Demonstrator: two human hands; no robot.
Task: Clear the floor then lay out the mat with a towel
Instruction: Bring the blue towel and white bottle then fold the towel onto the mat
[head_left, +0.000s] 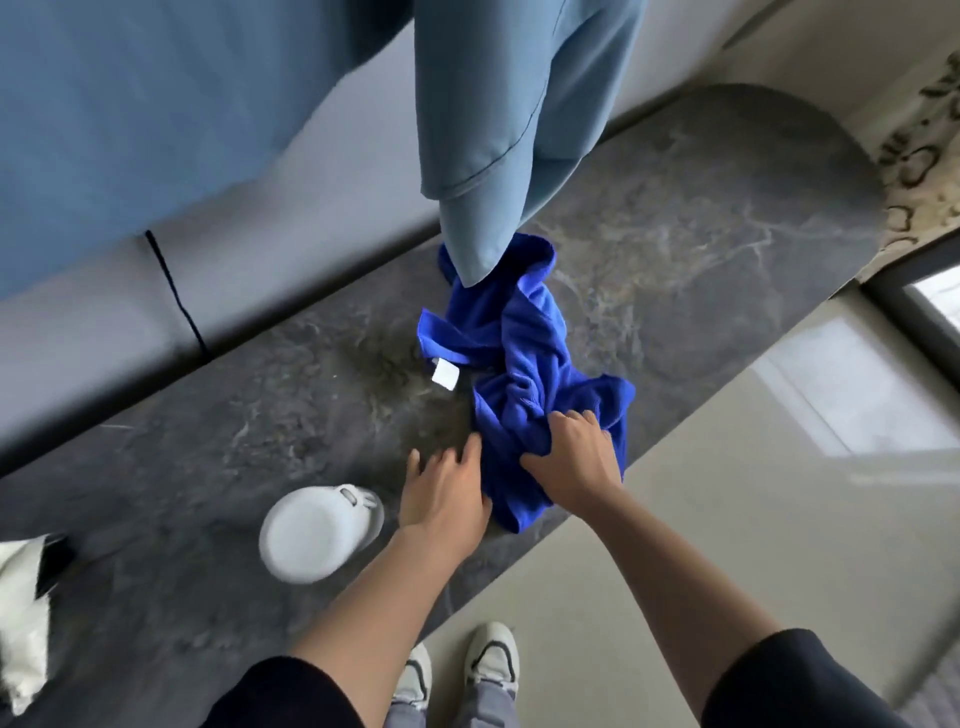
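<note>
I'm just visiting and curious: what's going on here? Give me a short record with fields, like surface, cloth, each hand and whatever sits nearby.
surface: dark marbled tabletop with a rounded end
cloth: crumpled blue towel with a white tag, lying on the tabletop
right hand: closed on a fold of the towel
left hand: open, fingers spread, at the towel's near edge
nearby: white round lidded container to the left of the hands
hanging above: light blue fabric, its tip over the towel
floor: pale glossy tiles
</note>
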